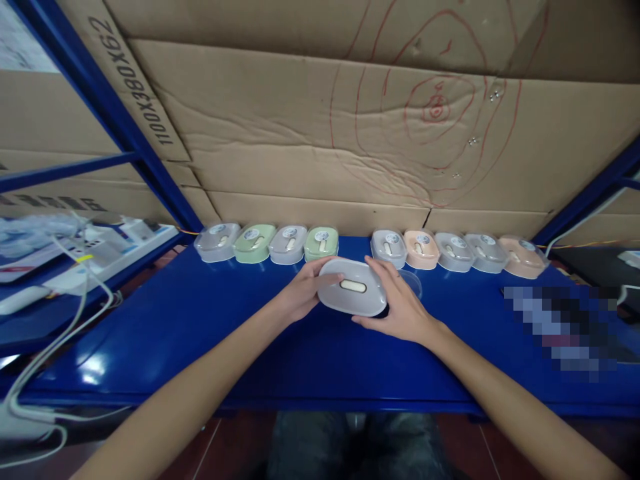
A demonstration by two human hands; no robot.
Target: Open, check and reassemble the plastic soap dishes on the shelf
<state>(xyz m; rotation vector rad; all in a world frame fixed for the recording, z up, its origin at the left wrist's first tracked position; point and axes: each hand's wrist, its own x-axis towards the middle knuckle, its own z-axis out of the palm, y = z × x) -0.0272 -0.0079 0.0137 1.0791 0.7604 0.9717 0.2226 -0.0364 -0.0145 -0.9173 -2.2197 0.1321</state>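
Note:
Between my two hands is a grey oval plastic box [330, 303], raised over the blue table, its face with a pale oval slot tilted towards me. My left hand [304, 290] grips its left end, one finger lying across the face near the slot. Around the right end is my right hand [403, 303], thumb below and fingers along the top edge. Just behind my right hand a clear, round-edged plastic piece [414, 283] lies on the table, partly hidden.
Along the back of the blue table [200, 347] stand similar lidded boxes: grey [219, 247], green [255, 248] and peach [423, 253]. Cardboard [280, 120] walls the back. White cables [83, 320] hang at left. A pixelated item [560, 330] lies at right.

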